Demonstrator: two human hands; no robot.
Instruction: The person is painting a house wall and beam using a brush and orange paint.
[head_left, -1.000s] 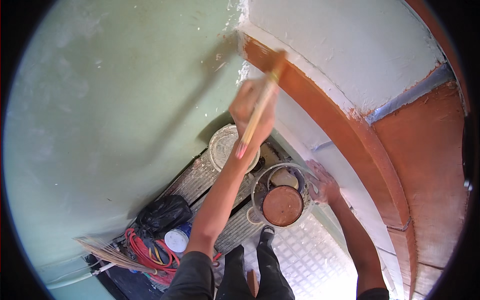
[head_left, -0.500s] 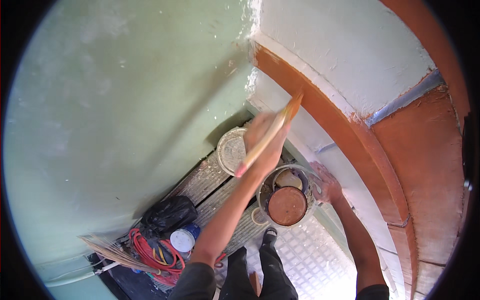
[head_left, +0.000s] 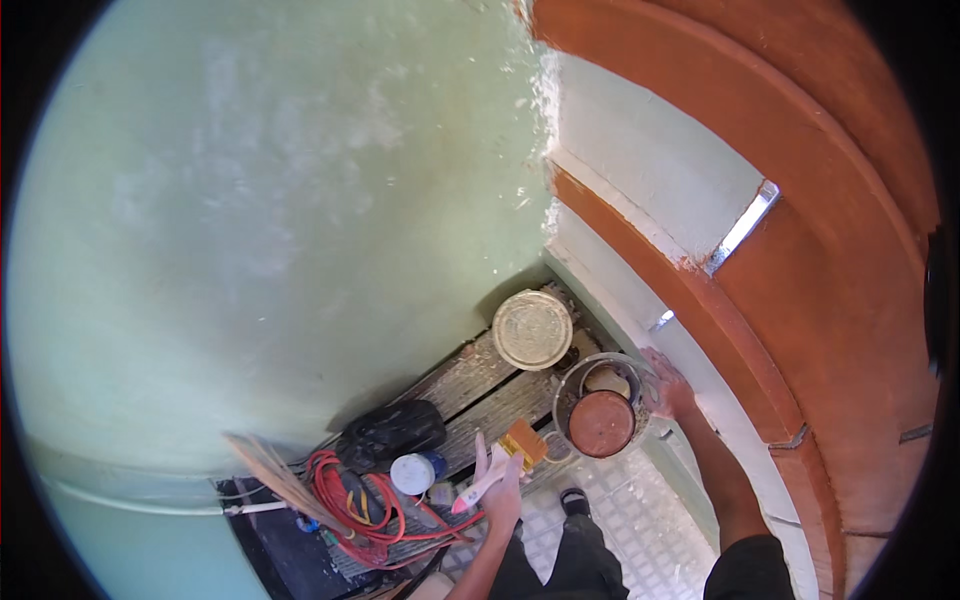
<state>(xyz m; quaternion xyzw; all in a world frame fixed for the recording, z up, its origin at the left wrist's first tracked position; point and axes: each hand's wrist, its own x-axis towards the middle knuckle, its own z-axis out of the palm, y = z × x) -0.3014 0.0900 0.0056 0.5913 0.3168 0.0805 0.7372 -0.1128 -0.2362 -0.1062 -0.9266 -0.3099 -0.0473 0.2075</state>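
- Holding one paintbrush (head_left: 524, 438), the left hand (head_left: 507, 487) has it low over the ridged, planked surface (head_left: 506, 400); its bristles point away from the body and toward the one large bucket (head_left: 565, 385).
- One brush, with blunt orange-brown bristles, a yellowish metal band, and a pale handle ending in a pink tip; the tip points to the lower left.
- Left fingers pinching the brush near its band, one finger standing apart from the rest; the forearm rises from the lower edge.
- One right hand (head_left: 668, 385) at the bucket's right rim, close to the white wall panel (head_left: 600, 255); its arm is stretched forward; how firmly its fingers grip, I cannot tell.
- Inside that bucket, two round things: one reddish-brown disc-topped pot (head_left: 602, 424) and, behind it, one smaller container (head_left: 607, 380) with something pale in it.
- Beyond, one spattered, whitish lidded tub (head_left: 532, 330) near the corner, apart from the bucket.
- To the left, one black plastic bag (head_left: 392, 436); just beside it, one blue can (head_left: 412, 474) with a white top; near these, one coiled red hose (head_left: 340, 505) and one straw broom (head_left: 268, 470).
- Farther out, one green wall (head_left: 300, 250); reddish-brown bands (head_left: 680, 300) curve along the right; one sandalled foot (head_left: 575, 503) on the tiled floor (head_left: 640, 500).
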